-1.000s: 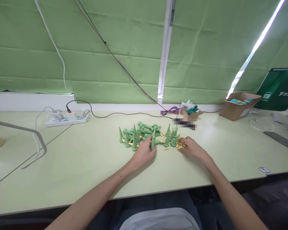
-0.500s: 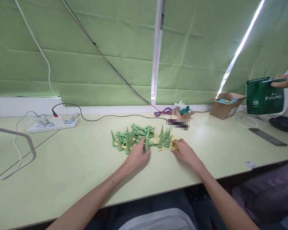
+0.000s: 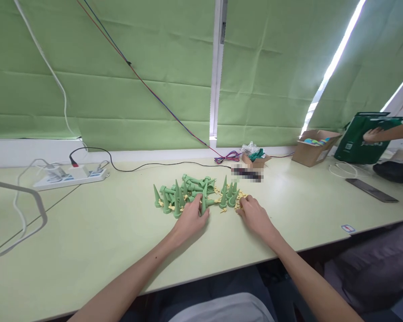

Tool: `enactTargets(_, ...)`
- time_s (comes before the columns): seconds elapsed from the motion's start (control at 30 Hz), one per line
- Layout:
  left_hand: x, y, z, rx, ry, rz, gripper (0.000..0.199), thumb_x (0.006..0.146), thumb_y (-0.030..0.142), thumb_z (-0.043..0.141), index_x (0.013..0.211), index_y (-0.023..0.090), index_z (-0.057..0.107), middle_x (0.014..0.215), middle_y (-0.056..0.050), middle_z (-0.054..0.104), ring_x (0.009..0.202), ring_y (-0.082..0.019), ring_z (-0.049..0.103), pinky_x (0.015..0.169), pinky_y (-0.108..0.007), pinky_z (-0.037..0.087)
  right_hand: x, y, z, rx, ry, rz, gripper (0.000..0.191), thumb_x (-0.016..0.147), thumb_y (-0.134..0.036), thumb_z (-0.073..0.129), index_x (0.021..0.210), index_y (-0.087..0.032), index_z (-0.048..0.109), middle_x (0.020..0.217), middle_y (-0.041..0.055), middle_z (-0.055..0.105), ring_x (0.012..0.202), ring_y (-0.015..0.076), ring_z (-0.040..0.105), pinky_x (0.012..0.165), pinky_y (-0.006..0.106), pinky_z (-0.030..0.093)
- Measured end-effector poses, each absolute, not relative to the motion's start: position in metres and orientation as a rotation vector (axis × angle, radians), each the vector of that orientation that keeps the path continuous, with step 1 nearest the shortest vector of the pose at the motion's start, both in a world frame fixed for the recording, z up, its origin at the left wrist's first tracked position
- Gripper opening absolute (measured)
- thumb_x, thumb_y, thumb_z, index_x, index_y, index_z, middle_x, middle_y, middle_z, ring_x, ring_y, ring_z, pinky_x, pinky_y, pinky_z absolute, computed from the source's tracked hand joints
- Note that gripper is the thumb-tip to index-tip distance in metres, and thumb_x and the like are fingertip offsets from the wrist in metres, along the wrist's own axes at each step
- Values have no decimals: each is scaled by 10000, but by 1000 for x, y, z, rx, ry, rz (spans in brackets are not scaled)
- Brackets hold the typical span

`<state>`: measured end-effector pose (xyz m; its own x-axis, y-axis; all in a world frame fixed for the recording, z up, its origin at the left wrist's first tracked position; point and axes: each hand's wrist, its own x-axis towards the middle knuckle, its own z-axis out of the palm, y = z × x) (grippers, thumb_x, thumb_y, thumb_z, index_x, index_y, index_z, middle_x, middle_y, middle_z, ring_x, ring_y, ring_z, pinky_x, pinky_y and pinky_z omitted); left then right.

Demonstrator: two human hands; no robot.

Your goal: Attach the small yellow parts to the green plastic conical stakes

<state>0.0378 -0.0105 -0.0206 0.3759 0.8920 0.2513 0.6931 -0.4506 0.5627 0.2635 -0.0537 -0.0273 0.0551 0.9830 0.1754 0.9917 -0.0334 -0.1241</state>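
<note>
My left hand (image 3: 192, 219) is closed around a green plastic spike (image 3: 203, 203), which it holds point up just above the table. My right hand (image 3: 255, 215) has its fingers curled together at a heap of small yellow plastic pieces (image 3: 237, 204); what lies between the fingertips is hidden. Between the hands several green spikes (image 3: 223, 197) stand upright on their wide ends. To the left, more spikes stand in a row, with small yellow pieces near their bases. Behind them a pile of green spikes (image 3: 193, 181) lies on its side.
A white power strip (image 3: 70, 178) with cables sits at the left of the table (image 3: 97, 241). At the back are a small carton (image 3: 255, 162), a blurred-out dark object and a cardboard box (image 3: 310, 152). Another person's hand (image 3: 374, 135) touches a green bag (image 3: 359, 143); a phone (image 3: 371, 190) lies in front.
My right hand has shifted slightly left, its fingers further into the yellow pieces. My left hand keeps the spike. The other person's green bag has tilted and moved left.
</note>
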Motion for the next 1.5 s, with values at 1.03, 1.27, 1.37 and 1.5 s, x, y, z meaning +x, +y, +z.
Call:
enactTargets(1.03, 37, -11, -17, 2285, 1380, 740, 172, 888, 359, 463, 973, 210, 456, 692, -11, 550, 650, -191, 526, 533, -264, 326, 248, -68, -31, -1974, -1871, -362, 171, 980, -170, 394, 948, -144, 559, 987, 143, 564, 902, 267, 506, 750, 362, 444)
enactTargets(1.27, 37, -9, -17, 2285, 1367, 775, 134, 868, 326, 471, 937, 213, 451, 673, 15, 528, 588, -162, 494, 545, -261, 324, 224, -79, -23, -1552, -1863, -288, 231, 1018, -259, 330, 880, -197, 505, 903, 104, 555, 830, 237, 537, 676, 330, 443)
enactTargets(1.37, 37, -8, -18, 2275, 1377, 779, 145, 858, 320, 473, 948, 209, 455, 691, 12, 530, 597, -162, 499, 544, -258, 329, 213, -68, -25, -1295, -1979, -156, 223, 1021, -269, 328, 891, -198, 495, 847, 71, 561, 751, 201, 546, 625, 301, 440)
enactTargets(1.5, 36, -4, -21, 2286, 1383, 786, 200, 802, 199, 476, 999, 200, 443, 721, 9, 534, 590, -157, 491, 536, -252, 326, 201, -40, -31, -985, -2109, -85, 203, 1017, -241, 328, 904, -195, 490, 816, 56, 577, 731, 180, 554, 643, 291, 457)
